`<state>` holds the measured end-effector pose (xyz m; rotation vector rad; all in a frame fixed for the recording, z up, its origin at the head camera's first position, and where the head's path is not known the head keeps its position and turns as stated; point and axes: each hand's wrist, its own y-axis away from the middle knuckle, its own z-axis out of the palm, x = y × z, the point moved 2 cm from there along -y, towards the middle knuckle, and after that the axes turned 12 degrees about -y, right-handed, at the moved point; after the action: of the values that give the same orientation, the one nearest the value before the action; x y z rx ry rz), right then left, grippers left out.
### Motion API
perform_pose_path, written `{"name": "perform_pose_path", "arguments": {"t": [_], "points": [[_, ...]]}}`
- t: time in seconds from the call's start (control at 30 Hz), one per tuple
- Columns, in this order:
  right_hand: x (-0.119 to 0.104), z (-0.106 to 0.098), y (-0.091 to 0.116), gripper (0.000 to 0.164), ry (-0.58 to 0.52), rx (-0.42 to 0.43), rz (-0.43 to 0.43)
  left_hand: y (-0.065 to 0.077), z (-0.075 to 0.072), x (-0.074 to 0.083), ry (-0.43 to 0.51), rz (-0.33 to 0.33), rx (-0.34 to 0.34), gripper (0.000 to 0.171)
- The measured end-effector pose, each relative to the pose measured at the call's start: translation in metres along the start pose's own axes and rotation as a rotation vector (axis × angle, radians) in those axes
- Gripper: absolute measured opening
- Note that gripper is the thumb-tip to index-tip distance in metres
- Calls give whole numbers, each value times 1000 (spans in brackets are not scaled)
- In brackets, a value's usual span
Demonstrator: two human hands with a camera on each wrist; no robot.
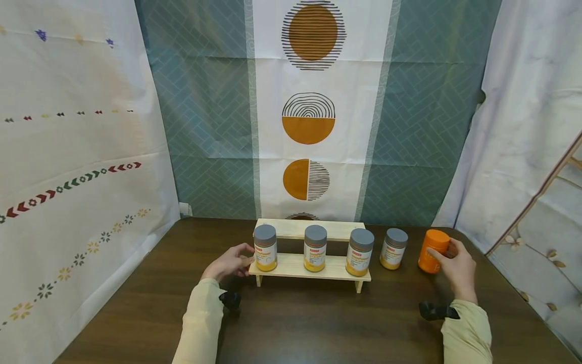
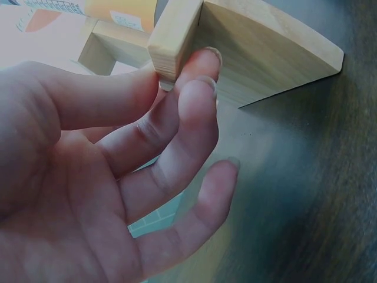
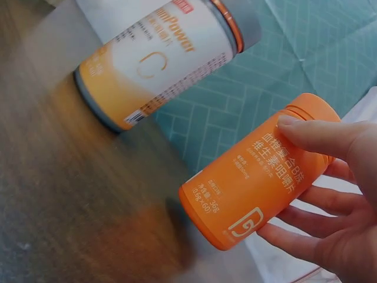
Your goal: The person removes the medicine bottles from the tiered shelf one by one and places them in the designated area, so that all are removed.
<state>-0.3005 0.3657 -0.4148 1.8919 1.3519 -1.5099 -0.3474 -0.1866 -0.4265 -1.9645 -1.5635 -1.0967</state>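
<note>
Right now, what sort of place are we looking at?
Likely a makeshift tabletop staging corner: patterned cloths hang behind and beside a dark table, where a small wooden rack holds three lidded jars.

Left hand in a pinch, right hand (well apart) in a grip.

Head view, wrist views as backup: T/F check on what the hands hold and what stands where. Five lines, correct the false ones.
1. The right hand holds the orange cylindrical plastic bottle. True.
2. Three grey-lidded, yellow-and-white cylindrical jars stand on the pale wooden two-tier rack. True.
3. The left hand grips one of those jars. False: it holds the left end of the rack's lower shelf.
4. A fourth such jar lies on its side. False: the fourth jar stands upright on the dark brown table, between rack and bottle.
5. The bottle's lid is orange. True.
</note>
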Motion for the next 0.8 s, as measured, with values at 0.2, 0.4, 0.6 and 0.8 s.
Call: {"name": "perform_pose_path", "arguments": {"t": [0.2, 0.4, 0.6, 0.8], "points": [[5, 7, 1, 73, -49, -8, 29, 0, 1, 1, -10, -15, 7, 30], [6, 9, 1, 76, -56, -50, 44, 0, 1, 2, -22, -12, 11, 29], [5, 8, 1, 77, -42, -94, 53, 1, 1, 4, -28, -11, 2, 30], [6, 8, 0, 80, -42, -106, 62, 4, 1, 7, -37, 1, 0, 32]]}}
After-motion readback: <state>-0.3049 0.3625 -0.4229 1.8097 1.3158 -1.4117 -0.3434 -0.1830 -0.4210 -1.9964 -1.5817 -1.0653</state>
